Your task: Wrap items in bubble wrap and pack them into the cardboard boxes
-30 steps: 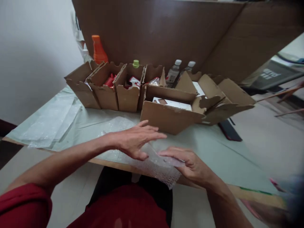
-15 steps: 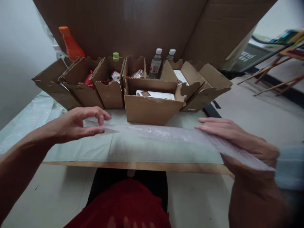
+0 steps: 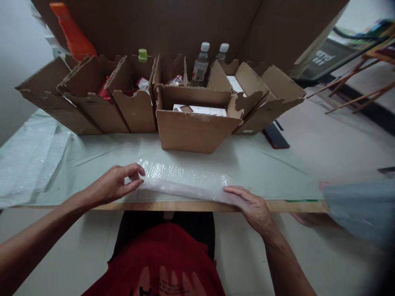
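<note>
A clear strip of bubble wrap point(image 3: 182, 179) lies along the near edge of the cloth-covered table point(image 3: 101, 144), its front side whitish and raised like a fold. At its left end, my left hand point(image 3: 128, 181) pinches the corner between curled fingers and thumb. My right hand point(image 3: 251, 205) grips the other end, fingers stretched along the top; its thumb is hidden. Between the hands the strip spans the front of my body. Just behind it stands a cardboard bin point(image 3: 197, 131) with a white boxy item point(image 3: 212, 111) inside.
More cardboard bins point(image 3: 135, 109) stand in a curved row behind, with red packets in some. Two clear bottles point(image 3: 200, 68) and an orange bottle point(image 3: 74, 37) rise there. Sheets of bubble wrap point(image 3: 31, 156) lie left. A dark phone-like slab point(image 3: 275, 136) and another person's grey-blue sleeve point(image 3: 361, 205) are right.
The bubble wrap has come down from the air onto the table's near edge. My right hand has moved left and inward with its end, and my left hand has lowered slightly. The view has tilted down.
</note>
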Motion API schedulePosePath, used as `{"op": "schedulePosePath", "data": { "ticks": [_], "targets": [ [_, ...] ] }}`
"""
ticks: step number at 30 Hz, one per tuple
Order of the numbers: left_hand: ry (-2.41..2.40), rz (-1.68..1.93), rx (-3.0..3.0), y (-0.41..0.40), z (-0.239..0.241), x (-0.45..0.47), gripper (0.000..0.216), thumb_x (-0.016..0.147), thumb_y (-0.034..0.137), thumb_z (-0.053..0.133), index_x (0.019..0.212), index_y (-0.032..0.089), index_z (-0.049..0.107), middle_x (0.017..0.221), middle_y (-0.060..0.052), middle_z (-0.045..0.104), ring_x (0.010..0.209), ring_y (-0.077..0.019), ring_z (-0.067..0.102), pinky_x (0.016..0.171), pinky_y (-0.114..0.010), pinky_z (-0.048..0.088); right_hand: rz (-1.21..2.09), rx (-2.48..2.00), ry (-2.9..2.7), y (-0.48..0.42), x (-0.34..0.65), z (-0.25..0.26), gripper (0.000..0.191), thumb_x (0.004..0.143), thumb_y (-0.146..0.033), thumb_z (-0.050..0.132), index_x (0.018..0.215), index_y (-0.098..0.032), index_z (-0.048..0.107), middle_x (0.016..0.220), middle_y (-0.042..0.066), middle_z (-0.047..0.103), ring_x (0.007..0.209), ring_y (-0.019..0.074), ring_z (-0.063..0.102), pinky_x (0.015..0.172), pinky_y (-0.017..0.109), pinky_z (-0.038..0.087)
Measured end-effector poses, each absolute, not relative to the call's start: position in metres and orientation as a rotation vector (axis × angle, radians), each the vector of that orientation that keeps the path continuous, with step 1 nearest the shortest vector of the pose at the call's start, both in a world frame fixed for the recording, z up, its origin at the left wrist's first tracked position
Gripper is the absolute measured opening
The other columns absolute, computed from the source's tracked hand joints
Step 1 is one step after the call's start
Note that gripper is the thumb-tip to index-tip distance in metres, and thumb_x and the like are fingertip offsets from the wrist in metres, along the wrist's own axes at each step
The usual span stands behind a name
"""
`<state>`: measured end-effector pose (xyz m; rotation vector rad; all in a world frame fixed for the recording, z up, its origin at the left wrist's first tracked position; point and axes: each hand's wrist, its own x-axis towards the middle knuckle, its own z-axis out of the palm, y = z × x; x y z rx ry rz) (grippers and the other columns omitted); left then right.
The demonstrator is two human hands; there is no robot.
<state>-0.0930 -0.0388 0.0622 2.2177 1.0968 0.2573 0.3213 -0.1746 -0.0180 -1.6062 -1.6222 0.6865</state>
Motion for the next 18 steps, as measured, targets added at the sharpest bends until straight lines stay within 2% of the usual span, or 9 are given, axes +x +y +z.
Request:
{"op": "schedulePosePath", "data": {
  "ticks": [2, 4, 6, 9, 12, 15, 18],
  "targets": [
    [1.162, 0.243, 2.193, -0.022, 0.059, -0.085, 0.026, 0.094, 0.042, 0.054, 0.106, 0.021, 0.064, 0.071, 0.003, 0.065, 0.058, -0.0133, 0.057, 0.055, -0.024, 0.042, 0.634, -1.702, -1.527, -0.172, 0.317, -0.022, 0.036, 0.095, -0.051, 0.061, 0.108, -0.023, 0.079, 0.104, 0.009, 0.079, 0.094, 0.0248, 0.074, 0.088, 0.041, 0.06],
    [1.188, 0.196, 2.216, -0.004, 0.054, -0.076, 0.031, 0.093, 0.043, 0.054, 0.112, 0.021, 0.064, 0.074, 0.001, 0.066, 0.061, -0.0145, 0.057, 0.06, -0.027, 0.044, 0.51, -1.776, -1.518, -0.168, 0.314, -0.025, 0.035, 0.094, -0.048, 0.061, 0.106, -0.02, 0.077, 0.098, 0.009, 0.078, 0.09, 0.0251, 0.073, 0.086, 0.042, 0.059],
    [1.255, 0.194, 2.3, 0.01, 0.046, -0.069, 0.038, 0.091, 0.043, 0.058, 0.12, 0.019, 0.063, 0.091, -0.005, 0.071, 0.074, -0.019, 0.064, 0.07, -0.031, 0.048, 0.292, -1.842, -1.563, -0.166, 0.313, -0.029, 0.037, 0.091, -0.048, 0.062, 0.111, -0.019, 0.074, 0.103, 0.011, 0.077, 0.095, 0.0281, 0.071, 0.091, 0.048, 0.055],
    [1.458, 0.284, 2.428, 0.018, 0.034, -0.071, 0.05, 0.091, 0.045, 0.06, 0.133, 0.017, 0.058, 0.117, -0.015, 0.068, 0.1, -0.028, 0.066, 0.087, -0.04, 0.05, 0.033, -1.892, -1.604, -0.167, 0.317, -0.035, 0.06, 0.088, -0.054, 0.065, 0.135, -0.017, 0.062, 0.124, 0.017, 0.071, 0.113, 0.0333, 0.066, 0.097, 0.054, 0.05],
    [1.635, 0.242, 2.448, 0.007, 0.024, -0.083, 0.059, 0.092, 0.054, 0.058, 0.136, 0.015, 0.056, 0.116, -0.016, 0.066, 0.102, -0.0311, 0.066, 0.088, -0.042, 0.051, -0.013, -1.957, -1.59, -0.166, 0.325, -0.041, 0.067, 0.092, -0.061, 0.059, 0.14, -0.015, 0.056, 0.134, 0.02, 0.066, 0.121, 0.0354, 0.062, 0.099, 0.055, 0.049],
    [1.727, 0.05, 2.431, -0.013, 0.015, -0.09, 0.057, 0.088, 0.061, 0.059, 0.119, 0.014, 0.065, 0.103, -0.014, 0.067, 0.095, -0.032, 0.065, 0.083, -0.042, 0.052, -0.026, -2.053, -1.628, -0.154, 0.322, -0.043, 0.056, 0.093, -0.062, 0.054, 0.123, -0.016, 0.066, 0.134, 0.02, 0.066, 0.12, 0.0376, 0.062, 0.097, 0.056, 0.048],
    [1.656, -0.046, 2.425, -0.03, 0.007, -0.087, 0.033, 0.091, 0.048, 0.053, 0.085, 0.018, 0.065, 0.092, -0.012, 0.066, 0.091, -0.0299, 0.065, 0.08, -0.039, 0.051, 0.026, -1.993, -1.732, -0.14, 0.305, -0.036, 0.036, 0.094, -0.051, 0.054, 0.091, -0.019, 0.069, 0.128, 0.017, 0.07, 0.116, 0.0361, 0.065, 0.093, 0.052, 0.05]
  ]
}}
